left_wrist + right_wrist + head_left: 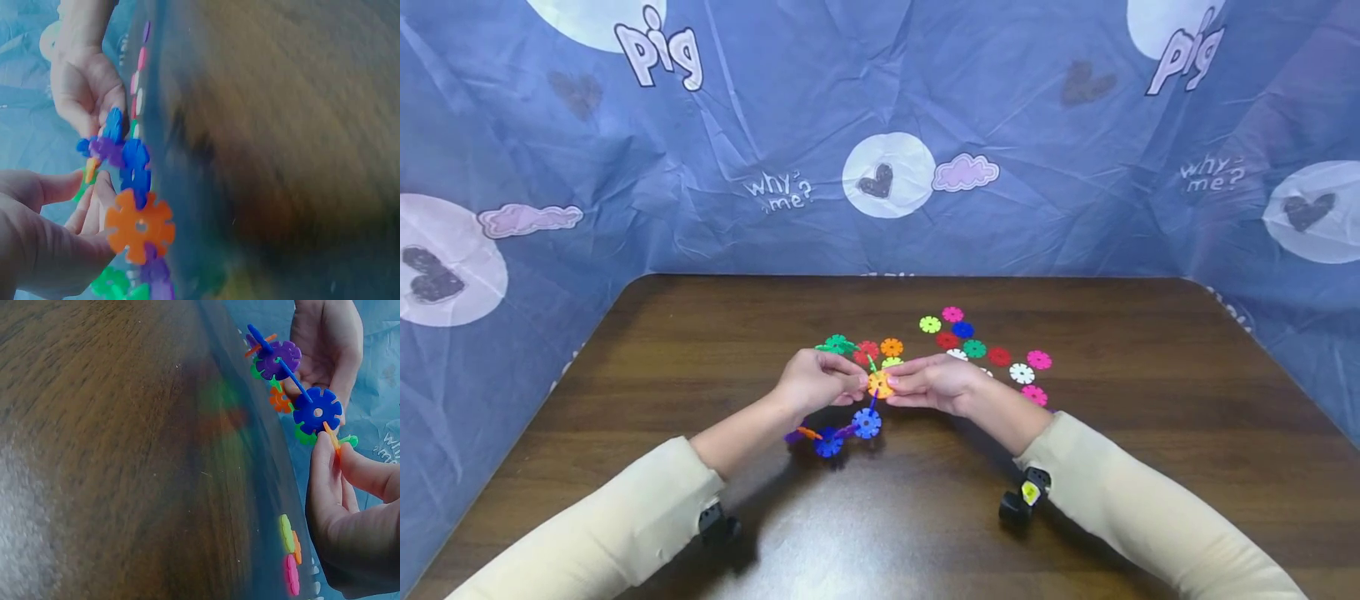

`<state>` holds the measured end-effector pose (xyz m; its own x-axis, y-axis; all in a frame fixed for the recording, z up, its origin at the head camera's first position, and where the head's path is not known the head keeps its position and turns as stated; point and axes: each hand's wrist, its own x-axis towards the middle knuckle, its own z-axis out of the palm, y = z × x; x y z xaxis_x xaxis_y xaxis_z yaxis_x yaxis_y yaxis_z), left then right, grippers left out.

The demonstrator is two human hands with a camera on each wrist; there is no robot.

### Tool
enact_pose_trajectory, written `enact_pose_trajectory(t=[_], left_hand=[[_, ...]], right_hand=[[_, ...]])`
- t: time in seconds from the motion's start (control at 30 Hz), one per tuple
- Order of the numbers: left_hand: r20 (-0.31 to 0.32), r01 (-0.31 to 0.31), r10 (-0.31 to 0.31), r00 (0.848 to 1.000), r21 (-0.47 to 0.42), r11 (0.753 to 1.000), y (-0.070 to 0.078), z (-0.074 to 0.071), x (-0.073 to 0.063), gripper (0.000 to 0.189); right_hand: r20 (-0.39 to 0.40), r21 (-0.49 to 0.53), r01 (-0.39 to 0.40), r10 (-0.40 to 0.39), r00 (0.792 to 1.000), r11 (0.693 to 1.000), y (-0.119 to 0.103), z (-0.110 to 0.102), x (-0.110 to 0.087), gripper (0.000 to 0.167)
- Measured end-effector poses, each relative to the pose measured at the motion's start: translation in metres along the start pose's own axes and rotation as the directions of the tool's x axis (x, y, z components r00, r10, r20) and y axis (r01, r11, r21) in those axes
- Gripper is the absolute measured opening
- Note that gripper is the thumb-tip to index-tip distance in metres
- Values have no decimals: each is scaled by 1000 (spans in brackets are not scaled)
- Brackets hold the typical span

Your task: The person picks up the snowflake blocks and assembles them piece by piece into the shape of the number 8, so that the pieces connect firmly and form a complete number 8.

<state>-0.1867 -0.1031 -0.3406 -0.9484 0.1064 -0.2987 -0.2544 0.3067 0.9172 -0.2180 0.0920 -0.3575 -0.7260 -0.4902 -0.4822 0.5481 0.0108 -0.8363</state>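
Note:
A yellow-orange slotted interlocking disc (880, 384) is between the hands, low over the table. My right hand (936, 385) pinches its edge between thumb and fingers. From the other side my left hand (820, 383) grips the chain of joined discs, its fingertips right at that disc. A blue disc (317, 412) is slotted to the yellow-orange one, followed by a purple disc (278, 360). In the left wrist view an orange disc (140, 226) hangs in the chain beside the left fingers. Green discs (837, 343) show beyond the left hand; part of the chain is hidden behind it.
Loose discs lie on the brown table (880, 533) beyond and beside the right hand, among them a pink disc (1039, 360), a white disc (1022, 373) and a red disc (999, 357). A blue printed cloth (880, 92) encloses the table's back and sides.

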Motion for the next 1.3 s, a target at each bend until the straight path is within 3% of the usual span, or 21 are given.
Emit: enact_pose_trajectory(t=[0.17,0.43,0.67,0.8,1.03,1.3], left_hand=[[35,89,-86,996,-95,991,-2,5,-1,25],[71,126,-117,991,-151,980,-3,6,-2,25],[24,134,-132,991,-133,982,-4,6,-4,24],[-4,131,-132,991,-108,985,-7,2,-2,23],[-42,118,-122,992,-99,988,-15,-14,3,24],[-65,136,-146,987,-139,981,-23,-26,7,26]], right_hand=[[25,0,19,-19,1000,1000,1,1,1,45],[21,-13,26,-26,999,1000,1,4,-2,44],[19,-33,19,-19,1000,999,2,8,-1,43],[-4,-92,19,-19,1000,996,-2,10,-1,41],[-88,-249,87,-112,990,965,-25,4,0,39],[-152,-282,138,-186,971,949,-52,-7,7,40]])
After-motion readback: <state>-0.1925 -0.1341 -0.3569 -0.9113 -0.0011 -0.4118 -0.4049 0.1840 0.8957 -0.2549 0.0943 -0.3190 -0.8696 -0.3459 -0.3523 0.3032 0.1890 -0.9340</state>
